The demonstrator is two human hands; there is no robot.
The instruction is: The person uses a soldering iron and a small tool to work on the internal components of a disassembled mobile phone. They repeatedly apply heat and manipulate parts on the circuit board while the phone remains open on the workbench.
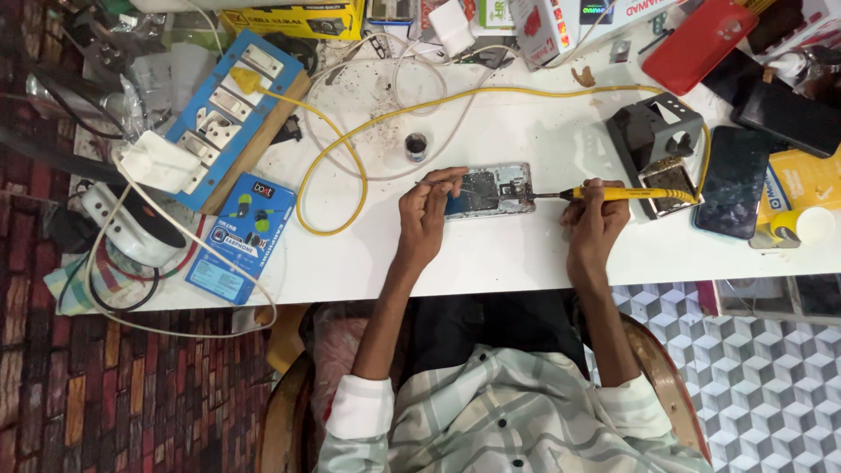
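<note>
Over the white workbench now, and the opened smartphone lies flat near the front middle of the table, back cover off, its circuit board and metal shields showing. The left hand is on the phone's left end, thumb and fingers pinched together over the top left corner; whether something thin sits between them cannot be told. The right hand is closed around the yellow soldering iron, held almost level, dark tip pointing left and reaching the phone's right edge. The iron's yellow cable runs off behind it, arcs across the table and loops down in front of the blue switchboard on the left. Just right of the hand stands the dark metal iron stand, with a brownish sponge tray at its front. A small dark pot sits just behind the phone. Further right, a dark phone lies face up, and a red phone case lies near the back edge. A blue earphone packet lies at front left.
</note>
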